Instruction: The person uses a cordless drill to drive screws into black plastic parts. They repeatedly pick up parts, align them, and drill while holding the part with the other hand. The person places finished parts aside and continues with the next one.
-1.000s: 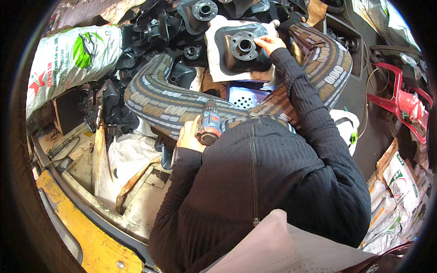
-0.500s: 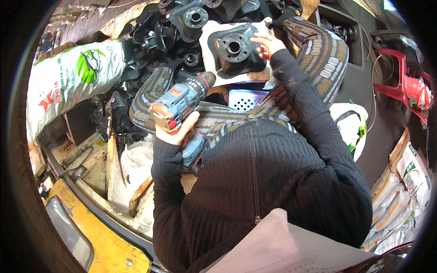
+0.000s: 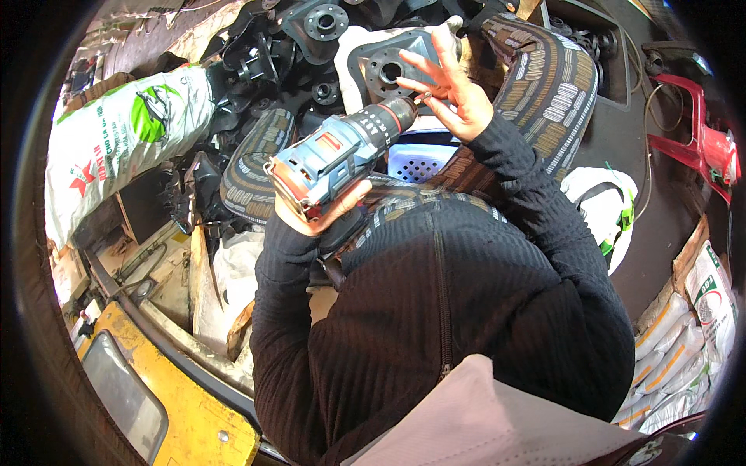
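My left hand (image 3: 322, 211) grips a blue and grey cordless drill (image 3: 334, 151), raised in front of my chest with its black chuck aimed up and to the right. My right hand (image 3: 454, 89) hovers at the chuck's tip with its fingers spread, and a small dark bit or screw (image 3: 422, 97) is pinched between thumb and finger there. Just behind it lies a black metal flange plate (image 3: 381, 66) with a round centre hole, resting on a white cloth.
A patterned grey belt strip (image 3: 556, 85) curves around the work area. Several black metal parts (image 3: 264, 54) are heaped at the back. A white and green sack (image 3: 116, 140) lies left, a lilac perforated basket (image 3: 423, 159) below the drill, a red frame (image 3: 699, 144) right.
My left hand has lifted the drill higher and swung its chuck up towards the plate. My right hand has left the plate and come back to the chuck's tip.
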The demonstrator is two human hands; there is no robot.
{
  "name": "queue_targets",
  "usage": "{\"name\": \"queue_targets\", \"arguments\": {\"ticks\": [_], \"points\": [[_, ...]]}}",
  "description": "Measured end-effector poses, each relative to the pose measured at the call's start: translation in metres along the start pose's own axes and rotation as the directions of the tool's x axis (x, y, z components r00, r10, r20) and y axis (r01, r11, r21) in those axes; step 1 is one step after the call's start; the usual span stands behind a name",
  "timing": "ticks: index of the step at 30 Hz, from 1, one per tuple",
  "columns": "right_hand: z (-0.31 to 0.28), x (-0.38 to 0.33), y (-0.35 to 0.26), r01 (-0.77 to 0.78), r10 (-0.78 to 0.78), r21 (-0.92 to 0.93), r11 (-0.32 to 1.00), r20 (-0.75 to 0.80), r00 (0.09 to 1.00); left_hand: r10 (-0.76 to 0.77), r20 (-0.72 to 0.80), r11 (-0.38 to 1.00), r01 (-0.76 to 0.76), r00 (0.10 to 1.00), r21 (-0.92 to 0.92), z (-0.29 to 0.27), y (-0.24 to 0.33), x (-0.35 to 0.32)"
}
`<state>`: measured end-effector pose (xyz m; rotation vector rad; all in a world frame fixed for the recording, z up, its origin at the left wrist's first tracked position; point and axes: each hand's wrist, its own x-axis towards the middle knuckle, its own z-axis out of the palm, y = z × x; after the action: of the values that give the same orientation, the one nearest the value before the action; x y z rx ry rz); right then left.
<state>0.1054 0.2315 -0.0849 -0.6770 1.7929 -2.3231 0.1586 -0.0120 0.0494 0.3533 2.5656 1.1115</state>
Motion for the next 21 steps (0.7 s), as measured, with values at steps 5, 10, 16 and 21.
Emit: {"name": "queue_targets", "arguments": {"ticks": [5, 10, 16, 21], "points": [[0.002, -0.002, 0.002, -0.017, 0.02, -0.135, 0.991, 0.024, 1.0, 0.044, 0.049, 0.999, -0.045, 0.998, 0.029, -0.005, -0.001, 0.001], [0.002, -0.003, 0.005, 0.034, -0.026, -0.133, 0.991, 0.061, 0.998, -0.004, 0.068, 1.0, 0.003, 0.998, 0.015, -0.009, -0.006, 0.001], [0.004, 0.002, -0.004, -0.032, 0.088, -0.285, 0.958, 0.187, 0.978, 0.17, 0.056, 0.976, -0.176, 0.984, 0.125, -0.013, -0.003, -0.003], [0.006, 0.011, -0.02, -0.049, 0.222, -0.479, 0.876, 0.311, 0.924, 0.195, 0.141, 0.937, -0.227, 0.971, 0.264, -0.022, 0.002, 0.002]]}}
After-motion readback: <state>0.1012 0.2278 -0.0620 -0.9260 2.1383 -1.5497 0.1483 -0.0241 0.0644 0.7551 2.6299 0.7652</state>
